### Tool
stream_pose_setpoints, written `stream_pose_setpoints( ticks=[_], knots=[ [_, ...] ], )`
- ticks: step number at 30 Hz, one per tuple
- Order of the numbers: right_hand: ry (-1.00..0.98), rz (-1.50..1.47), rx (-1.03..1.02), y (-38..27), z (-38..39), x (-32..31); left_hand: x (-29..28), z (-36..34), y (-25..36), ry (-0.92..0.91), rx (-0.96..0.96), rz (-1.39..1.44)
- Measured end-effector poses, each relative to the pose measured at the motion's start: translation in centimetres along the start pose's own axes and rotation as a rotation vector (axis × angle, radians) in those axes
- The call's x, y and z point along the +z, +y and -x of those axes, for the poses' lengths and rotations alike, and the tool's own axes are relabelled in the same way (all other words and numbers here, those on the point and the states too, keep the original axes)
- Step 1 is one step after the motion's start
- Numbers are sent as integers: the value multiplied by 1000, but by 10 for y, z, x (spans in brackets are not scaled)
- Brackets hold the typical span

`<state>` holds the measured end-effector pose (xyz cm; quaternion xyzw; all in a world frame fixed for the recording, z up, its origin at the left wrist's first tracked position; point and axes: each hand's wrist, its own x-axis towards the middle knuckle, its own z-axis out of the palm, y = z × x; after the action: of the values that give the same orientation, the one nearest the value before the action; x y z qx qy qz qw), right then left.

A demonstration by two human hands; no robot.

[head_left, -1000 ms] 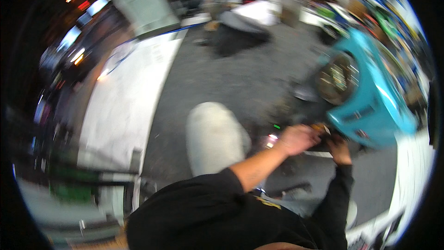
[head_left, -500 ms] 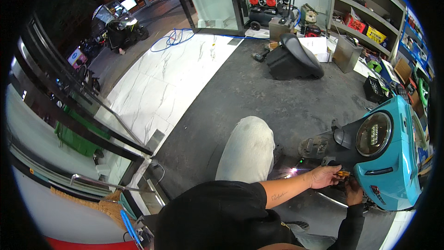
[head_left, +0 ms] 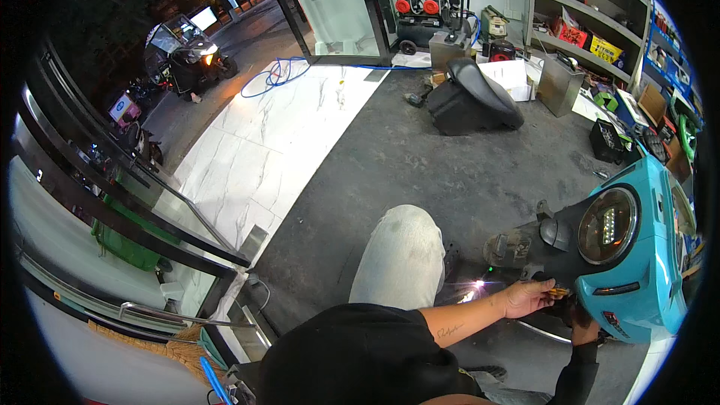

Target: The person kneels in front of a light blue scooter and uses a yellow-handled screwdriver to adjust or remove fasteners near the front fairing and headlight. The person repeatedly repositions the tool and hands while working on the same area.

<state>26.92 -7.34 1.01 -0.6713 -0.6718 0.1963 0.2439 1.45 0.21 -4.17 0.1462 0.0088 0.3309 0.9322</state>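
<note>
A turquoise scooter body panel (head_left: 645, 300) with a round headlamp (head_left: 607, 225) and dark inner shell lies on the right side of my view. My left hand (head_left: 525, 298) is closed on a small orange-handled tool (head_left: 556, 292) at the panel's dark lower edge. My right hand (head_left: 583, 328) reaches up under the panel's corner beside it; its fingers are hidden in shadow. A small bright light (head_left: 476, 286) glows on the dark floor left of my left hand, near my knee (head_left: 401, 255).
A black seat (head_left: 472, 97) lies on the dark mat (head_left: 360, 165). Behind are a compressor (head_left: 416, 26), metal boxes (head_left: 559, 86), shelves (head_left: 589, 11) and clutter along the right wall. Glass doors (head_left: 150, 210), white tiles (head_left: 232, 150), a blue hose (head_left: 266, 82) and a parked vehicle (head_left: 180, 60) are at left.
The view has steadied from the blurred earlier frame, with the scene sitting lower and more rightward. Since half a second ago, both hands have stayed at the panel's lower edge, shifting only slightly.
</note>
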Motion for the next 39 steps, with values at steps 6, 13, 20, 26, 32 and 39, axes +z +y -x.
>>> stream_pose_setpoints(
  ticks=[6,13,20,26,32,39],
  knots=[
    [-82,-21,50,23,-1,6,7,4,0,58,16,7],
    [-91,-510,168,38,2,21,5,3,-3,40,-2,22],
    [-88,-148,90,34,4,13,0,1,0,-103,85,205],
    [-37,-451,177,29,7,17,1,1,2,-82,10,267],
    [-42,-340,57,21,4,12,-11,-2,-7,0,44,275],
    [-8,-615,197,-2,1,21,-5,0,-8,49,39,319]
  ],
)
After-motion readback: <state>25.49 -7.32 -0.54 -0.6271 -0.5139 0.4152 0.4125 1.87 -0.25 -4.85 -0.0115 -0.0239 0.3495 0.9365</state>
